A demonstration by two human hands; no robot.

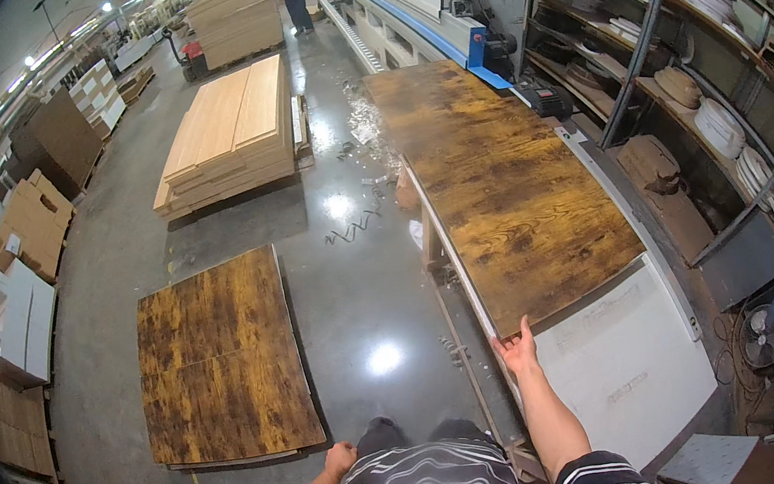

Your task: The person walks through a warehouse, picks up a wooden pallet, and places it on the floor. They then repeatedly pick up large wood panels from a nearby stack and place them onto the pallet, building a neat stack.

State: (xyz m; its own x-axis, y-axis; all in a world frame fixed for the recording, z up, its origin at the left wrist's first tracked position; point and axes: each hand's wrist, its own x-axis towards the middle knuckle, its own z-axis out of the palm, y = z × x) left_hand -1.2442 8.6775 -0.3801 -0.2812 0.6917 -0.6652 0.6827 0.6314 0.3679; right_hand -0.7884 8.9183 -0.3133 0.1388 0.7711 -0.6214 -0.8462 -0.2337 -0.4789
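By the white machine table's (634,357) left edge, the right hand (519,353), fingers parted, holds the wood-grain panel's (507,198) near corner; the left hand (341,458) curls closed, apparently empty.

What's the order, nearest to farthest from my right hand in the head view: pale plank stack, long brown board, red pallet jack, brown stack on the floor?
1. Long brown board: just ahead, its near end at the right hand.
2. Brown stack: off to the left.
3. Pale plank stack: farther ahead, left.
4. Red pallet jack: far back, left.
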